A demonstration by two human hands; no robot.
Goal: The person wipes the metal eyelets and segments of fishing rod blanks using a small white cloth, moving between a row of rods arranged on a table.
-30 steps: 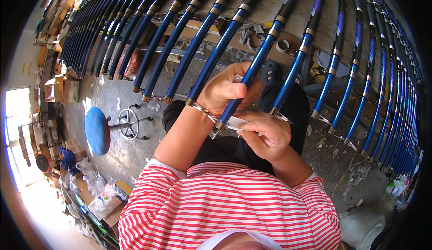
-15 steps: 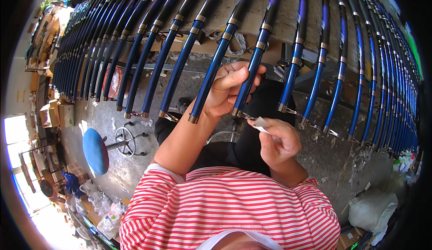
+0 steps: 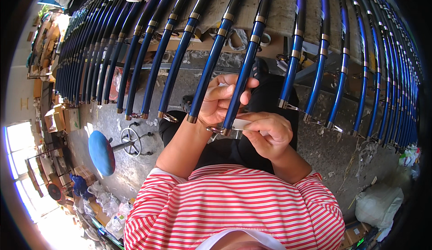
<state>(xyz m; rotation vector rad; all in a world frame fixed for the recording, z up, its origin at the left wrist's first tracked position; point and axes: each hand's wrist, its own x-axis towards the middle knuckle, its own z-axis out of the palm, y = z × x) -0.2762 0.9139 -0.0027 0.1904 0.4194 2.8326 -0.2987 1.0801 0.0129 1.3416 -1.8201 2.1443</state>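
A blue fishing rod [image 3: 244,72] with gold-coloured bands slants down in front of me. My left hand [image 3: 217,100] grips its lower part between thumb and fingers, partly hidden behind it. Pinched in my right hand [image 3: 271,134] is a small white slip [image 3: 240,124], whose edge meets the rod just above its bottom end. A small metal fitting [image 3: 215,130] sticks out beside that end. Close on the left hangs another blue rod [image 3: 202,86], passing in front of my left wrist. Whether the slip is paper or cloth I cannot tell.
Similar rods [image 3: 315,86] fan out in a long row on both sides, over a wooden bench [image 3: 279,20]. A blue round stool [image 3: 101,153] stands at left. Boxes [image 3: 56,117] and plastic bags line the left wall; a pale sack [image 3: 379,205] lies at lower right.
The held rod's lower end has swung left and a little toward me. My right hand has shifted slightly left, bringing the white slip from beside the rod up against it.
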